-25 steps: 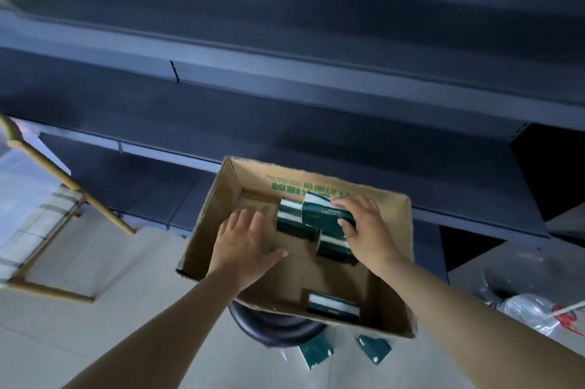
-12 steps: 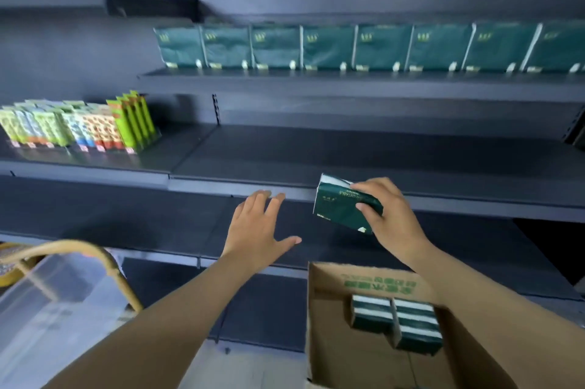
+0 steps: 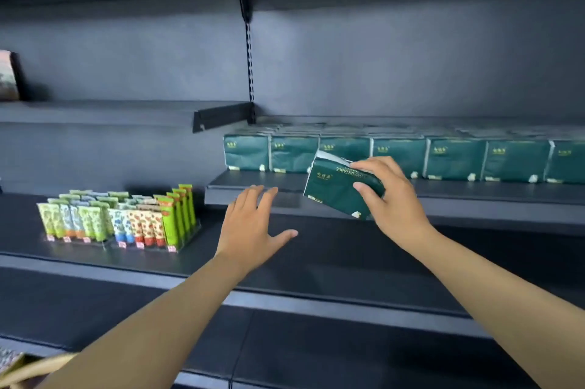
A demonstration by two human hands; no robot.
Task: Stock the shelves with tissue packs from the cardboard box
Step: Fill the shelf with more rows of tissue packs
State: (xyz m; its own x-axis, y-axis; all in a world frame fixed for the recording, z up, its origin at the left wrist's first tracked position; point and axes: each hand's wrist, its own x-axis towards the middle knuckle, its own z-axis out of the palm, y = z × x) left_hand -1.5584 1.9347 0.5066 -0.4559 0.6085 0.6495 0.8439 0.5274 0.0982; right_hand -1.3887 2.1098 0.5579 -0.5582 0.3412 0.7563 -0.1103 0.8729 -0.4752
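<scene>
tissue pack (image 3: 335,189): dark green, tilted, held in the air in front of the upper shelf (image 3: 474,195), just below the row already stocked; white end faces up-left
right hand (image 3: 392,198): grips the pack, fingers curled over its top edge, thumb (image 3: 367,195) pressed on the printed front face
left hand (image 3: 253,224): fingers straight and loosely spread, palm down, holds nothing; hovers over the middle shelf (image 3: 316,262), left of and below the pack, not touching it
stocked row (image 3: 395,157): same green packs standing upright side by side along the upper shelf, further rows behind them, runs out of view on the right
tubes (image 3: 126,217): green, blue and red printed tubes standing in a display tray on the middle shelf, well to the left of both hands
shelf unit: dark grey, slotted upright (image 3: 250,56) at the back, bracket (image 3: 221,116) just left of the stocked row
cardboard box: not in view
</scene>
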